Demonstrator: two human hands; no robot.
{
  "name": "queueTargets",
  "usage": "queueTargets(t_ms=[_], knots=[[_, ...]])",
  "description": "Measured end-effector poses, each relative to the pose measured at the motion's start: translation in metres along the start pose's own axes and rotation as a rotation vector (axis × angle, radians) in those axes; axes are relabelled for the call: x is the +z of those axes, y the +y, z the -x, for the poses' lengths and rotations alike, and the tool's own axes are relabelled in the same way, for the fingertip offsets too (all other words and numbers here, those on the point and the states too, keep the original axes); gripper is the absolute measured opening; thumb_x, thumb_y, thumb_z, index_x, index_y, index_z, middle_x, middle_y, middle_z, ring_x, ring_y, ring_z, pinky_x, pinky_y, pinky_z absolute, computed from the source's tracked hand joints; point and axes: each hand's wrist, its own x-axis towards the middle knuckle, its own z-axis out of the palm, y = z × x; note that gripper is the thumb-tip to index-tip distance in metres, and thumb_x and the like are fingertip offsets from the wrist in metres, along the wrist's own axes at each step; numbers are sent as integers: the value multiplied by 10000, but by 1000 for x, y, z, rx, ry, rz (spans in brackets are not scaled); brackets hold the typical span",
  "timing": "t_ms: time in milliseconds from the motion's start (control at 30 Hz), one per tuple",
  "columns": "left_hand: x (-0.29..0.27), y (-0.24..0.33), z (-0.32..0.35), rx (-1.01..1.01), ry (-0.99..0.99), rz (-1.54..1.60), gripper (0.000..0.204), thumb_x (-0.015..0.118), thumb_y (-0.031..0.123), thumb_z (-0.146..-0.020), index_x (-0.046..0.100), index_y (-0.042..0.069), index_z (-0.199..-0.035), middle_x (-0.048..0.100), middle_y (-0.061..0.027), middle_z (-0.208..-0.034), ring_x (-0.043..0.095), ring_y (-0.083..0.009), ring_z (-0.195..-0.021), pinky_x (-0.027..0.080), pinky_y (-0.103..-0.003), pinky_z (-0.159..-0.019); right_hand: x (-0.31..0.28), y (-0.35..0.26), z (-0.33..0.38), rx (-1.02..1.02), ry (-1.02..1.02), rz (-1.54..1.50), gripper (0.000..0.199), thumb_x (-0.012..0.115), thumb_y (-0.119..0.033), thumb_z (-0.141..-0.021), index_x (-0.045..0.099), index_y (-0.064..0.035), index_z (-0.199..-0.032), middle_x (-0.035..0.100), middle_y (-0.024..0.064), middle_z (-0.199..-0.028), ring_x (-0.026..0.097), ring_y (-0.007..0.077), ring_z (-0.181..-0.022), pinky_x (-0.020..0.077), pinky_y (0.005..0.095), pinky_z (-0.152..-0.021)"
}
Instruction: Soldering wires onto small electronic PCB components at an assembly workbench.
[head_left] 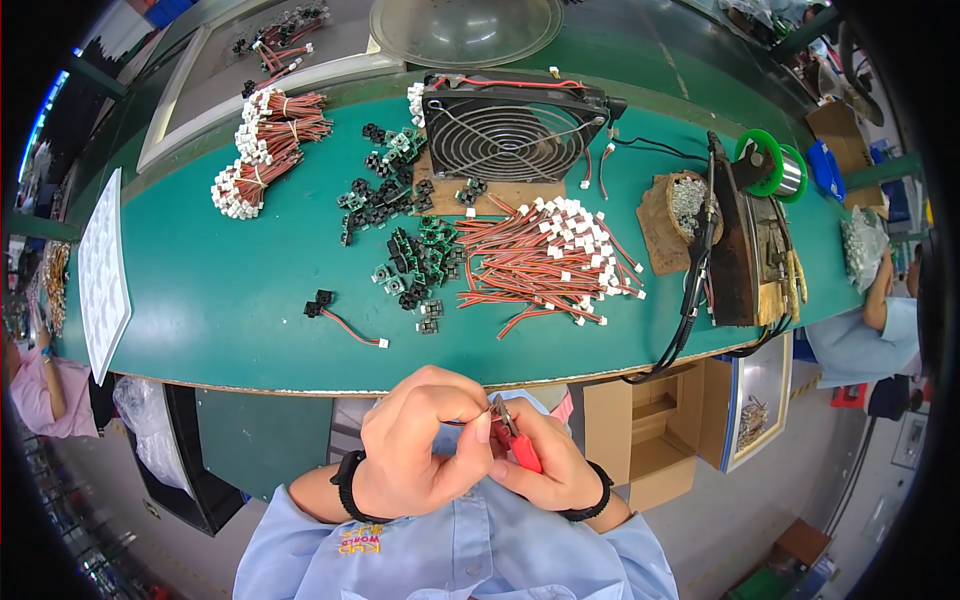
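Close to my body, just off the table's near edge, my left hand (pixel 420 440) is closed in a pinch. A thin wire (pixel 456 423) shows between its fingers; its far end is hidden. My right hand (pixel 550 460) is wrapped round small red-handled cutters (pixel 525 452), with their metal jaws at the left fingertips. Whether the jaws touch the wire is too small to tell. Beyond my hands on the green table (pixel 220 310) lies a black part with a red-and-black wire lead (pixel 345 326) and a white connector. A heap of similar leads (pixel 550 260) lies farther right.
Small black-and-green circuit boards (pixel 400 255) are heaped mid-table. Tied wire bundles (pixel 262 150) lie at the back left, near a white tray (pixel 104 275). A black fan (pixel 515 130) stands behind. On the right are a solder spool (pixel 765 165), black cables (pixel 690 300) and a small round container (pixel 688 205).
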Motion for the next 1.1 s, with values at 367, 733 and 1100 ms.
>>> queueTargets(t_ms=[367,733,1100], knots=[[-7,-6,7,-190,-38,70,47,512,-6,-834,467,-3,-847,572,-113,-766,519,-128,-651,416,-223,-577,-36,9,35,-173,859,429,458,588,-24,-775,412,14,-1196,449,90,-1056,476,147,-983,389,256,-862],[-1,1,0,-346,-37,294,53,500,-53,-844,481,-16,-878,581,-92,-814,565,-95,-667,443,-200,-564,-108,28,56,67,1312,1211,458,674,-83,-769,538,-66,-1206,483,117,-1056,493,250,-985,398,338,-856],[-3,6,-1,-449,-153,476,44,481,53,-888,451,22,-880,541,-92,-821,468,-80,-664,379,-204,-601,-114,43,32,-5,1309,1328,300,623,-90,-816,605,-80,-1115,516,99,-968,500,238,-913,398,324,-824]])
